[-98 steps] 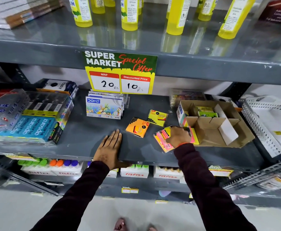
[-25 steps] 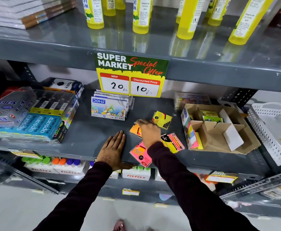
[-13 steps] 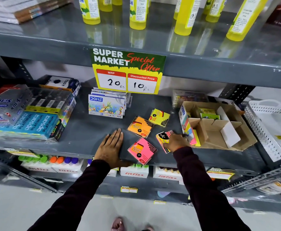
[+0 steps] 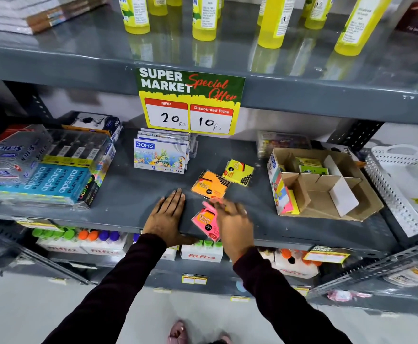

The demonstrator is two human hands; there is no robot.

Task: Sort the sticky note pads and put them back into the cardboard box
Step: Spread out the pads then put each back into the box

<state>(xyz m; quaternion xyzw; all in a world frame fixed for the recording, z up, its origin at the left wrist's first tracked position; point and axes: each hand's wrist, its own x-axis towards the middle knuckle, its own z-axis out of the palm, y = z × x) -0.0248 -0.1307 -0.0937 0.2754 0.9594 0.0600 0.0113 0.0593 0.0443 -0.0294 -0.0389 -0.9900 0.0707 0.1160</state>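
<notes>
An open cardboard box (image 4: 366,194) with dividers sits on the right of the grey shelf. Green and yellow pads (image 4: 309,166) lie in its back compartment, and pink and yellow pads (image 4: 288,202) stand at its front left. An orange pad (image 4: 210,184) and a yellow pad (image 4: 239,171) lie loose on the shelf left of the box. A pink pad (image 4: 203,219) lies near the front edge. My right hand (image 4: 232,219) is blurred and partly covers it, fingertips on a pink piece at its top. My left hand (image 4: 168,217) rests flat on the shelf, fingers apart.
A DOMS oil pastels pack (image 4: 160,155) stands behind the loose pads. Wrapped pencil packs (image 4: 41,180) fill the left. A white perforated tray (image 4: 406,180) sits right of the box. A price sign (image 4: 190,103) hangs from the shelf above, which carries yellow bottles (image 4: 204,18).
My right hand has swung left from the pad beside the box to the pink pad at the front edge. That pad is no longer visible where it lay. My left hand has stayed put.
</notes>
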